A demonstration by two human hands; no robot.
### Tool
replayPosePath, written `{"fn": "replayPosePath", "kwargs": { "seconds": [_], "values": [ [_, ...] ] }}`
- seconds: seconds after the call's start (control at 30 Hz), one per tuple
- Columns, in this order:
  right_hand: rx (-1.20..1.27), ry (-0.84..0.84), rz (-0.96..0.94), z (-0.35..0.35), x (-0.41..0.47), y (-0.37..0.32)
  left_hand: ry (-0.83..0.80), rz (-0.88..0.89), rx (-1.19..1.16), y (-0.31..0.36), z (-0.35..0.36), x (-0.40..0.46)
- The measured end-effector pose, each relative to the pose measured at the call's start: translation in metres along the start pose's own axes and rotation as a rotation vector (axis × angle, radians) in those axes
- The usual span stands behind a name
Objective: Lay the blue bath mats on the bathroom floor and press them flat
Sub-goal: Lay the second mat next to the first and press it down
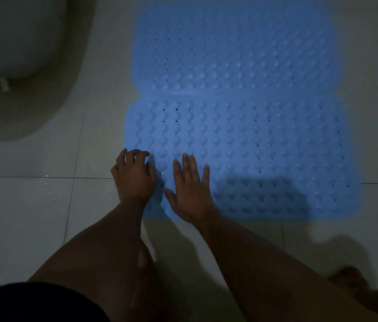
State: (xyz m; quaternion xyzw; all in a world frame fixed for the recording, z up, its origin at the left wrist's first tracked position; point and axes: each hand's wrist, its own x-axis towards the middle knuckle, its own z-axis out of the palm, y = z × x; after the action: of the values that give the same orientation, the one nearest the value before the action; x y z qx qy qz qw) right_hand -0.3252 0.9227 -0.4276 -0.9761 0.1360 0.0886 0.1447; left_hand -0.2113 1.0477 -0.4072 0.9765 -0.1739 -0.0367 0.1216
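- From my remote seat, I saw two blue bath mats lying side by side on the pale tiled floor (32,205), their long edges meeting along a seam across the middle of the view.
- The near mat (264,147) lay closest to the person; the far mat (241,47) lay just beyond it, touching or slightly overlapping it at the seam. I could not tell which.
- Both mats showed rows of raised bumps and small holes, and both looked flat on the tiles as far as the dim light let me judge.
- The right hand (190,189) was spread flat, palm down, fingers straight and slightly apart, pressing on the near mat close to its near left corner.
- The left hand (133,175) sat just beside the right one, at the left edge of the same mat, its fingers bent with the tips on the mat's edge. I could not make out whether it pinched the edge or only pressed on it.
- The two hands were near each other but not touching.
- A white toilet base (14,38) stood at the upper left, well apart from the mats, casting a broad shadow on the tiles.
- A bare foot (350,282) showed faintly at the lower right, on the floor short of the near mat.
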Motion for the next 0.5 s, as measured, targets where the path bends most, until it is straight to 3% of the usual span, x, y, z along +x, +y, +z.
{"fn": "replayPosePath", "kwargs": {
  "seconds": [0.2, 0.5],
  "values": [
    [-0.072, -0.028, -0.019, 0.011, 0.003, 0.013, 0.038, 0.135, 0.023, -0.002, 0.016, 0.006],
    [-0.037, 0.022, 0.003, 0.014, 0.006, 0.013, 0.038, 0.129, 0.063, -0.005, 0.028, 0.008]
  ]
}}
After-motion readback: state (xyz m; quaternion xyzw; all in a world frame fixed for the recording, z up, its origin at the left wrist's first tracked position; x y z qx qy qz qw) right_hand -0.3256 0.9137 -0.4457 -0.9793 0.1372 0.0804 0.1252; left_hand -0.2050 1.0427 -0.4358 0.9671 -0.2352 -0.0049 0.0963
